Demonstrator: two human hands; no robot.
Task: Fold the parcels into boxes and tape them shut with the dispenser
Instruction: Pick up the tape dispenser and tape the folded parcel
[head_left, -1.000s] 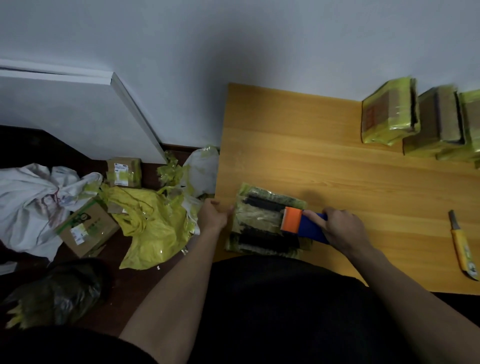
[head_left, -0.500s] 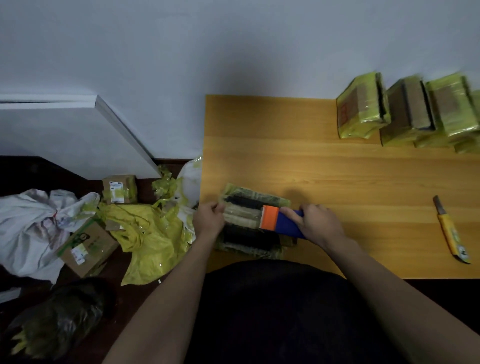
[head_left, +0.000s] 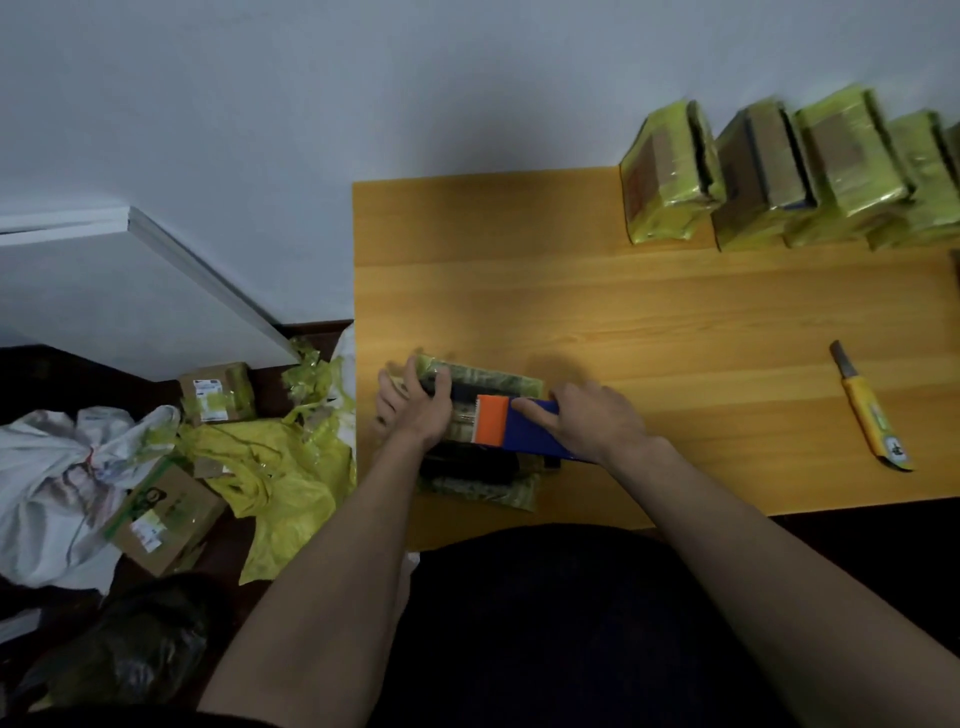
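A flat parcel (head_left: 483, 486) wrapped in yellow-green tape with dark stripes lies at the near left corner of the wooden table (head_left: 649, 317). My left hand (head_left: 415, 402) grips its far left edge, fingers curled over the top. My right hand (head_left: 587, 421) holds the blue and orange tape dispenser (head_left: 511, 428), whose orange end rests on the middle of the parcel. Part of the parcel is hidden under both hands.
Several taped yellow-green parcels (head_left: 779, 176) stand in a row at the table's far right. A yellow utility knife (head_left: 872, 410) lies to the right. On the floor left of the table are cardboard boxes (head_left: 166, 514), crumpled yellow wrapping (head_left: 275, 467) and a white bag (head_left: 57, 478).
My left hand has moved from the parcel's left side up onto its far left edge and gripped it. The dispenser has slid a little leftward over the parcel.
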